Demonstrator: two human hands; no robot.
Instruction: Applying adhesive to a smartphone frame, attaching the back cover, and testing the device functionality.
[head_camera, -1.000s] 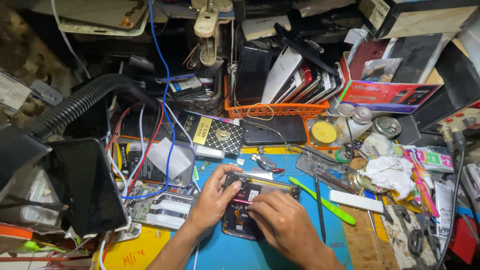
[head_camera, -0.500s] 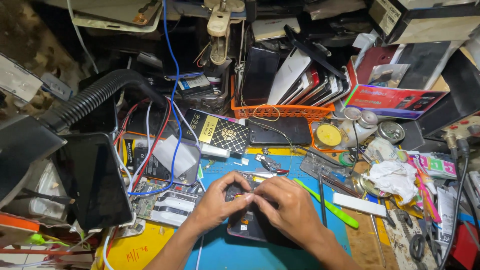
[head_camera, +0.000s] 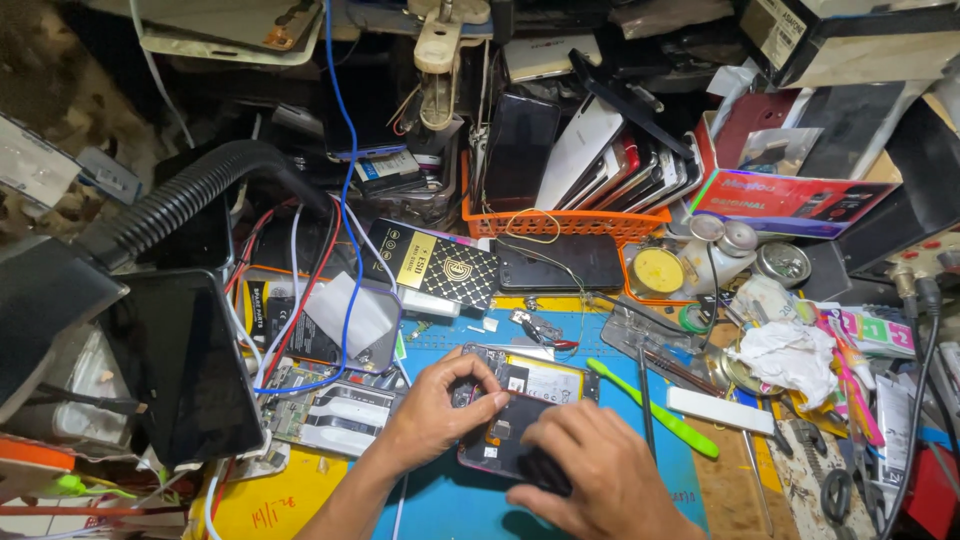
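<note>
An opened smartphone (head_camera: 527, 405) lies back-up on a blue work mat (head_camera: 440, 500), its yellow-labelled battery and circuit board exposed. My left hand (head_camera: 435, 410) grips the phone's left edge, thumb and fingers curled over the board near the top. My right hand (head_camera: 585, 470) rests on the phone's lower right part, fingers pressing down on the dark cover; whether it holds a small tool is hidden.
A green plastic pry tool (head_camera: 655, 410) and a white bar (head_camera: 720, 410) lie right of the phone. Another open phone (head_camera: 330, 410) sits to the left beside a dark tablet (head_camera: 185, 365). An orange basket (head_camera: 560, 222) of phones stands behind. Cables, tins and tweezers (head_camera: 540, 330) crowd the bench.
My hands first closed together over the phone's upper part, then shifted: the right hand slid down to the lower right, uncovering the battery, while the left stayed on the left edge.
</note>
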